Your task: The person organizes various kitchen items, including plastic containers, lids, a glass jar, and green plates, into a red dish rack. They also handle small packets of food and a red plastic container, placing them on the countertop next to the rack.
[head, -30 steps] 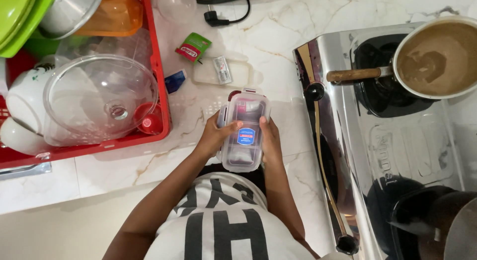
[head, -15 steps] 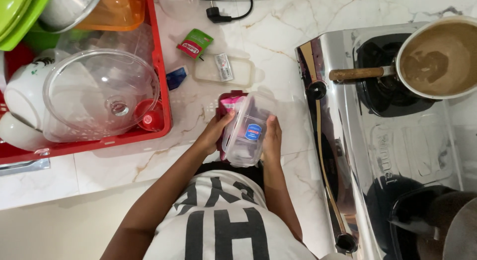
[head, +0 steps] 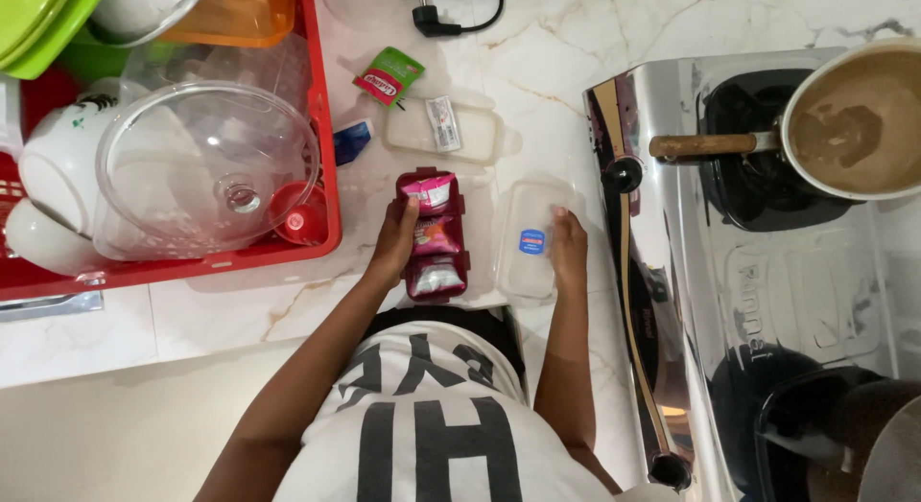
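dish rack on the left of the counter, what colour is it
Red: the plastic dish rack, clearest in the head view.
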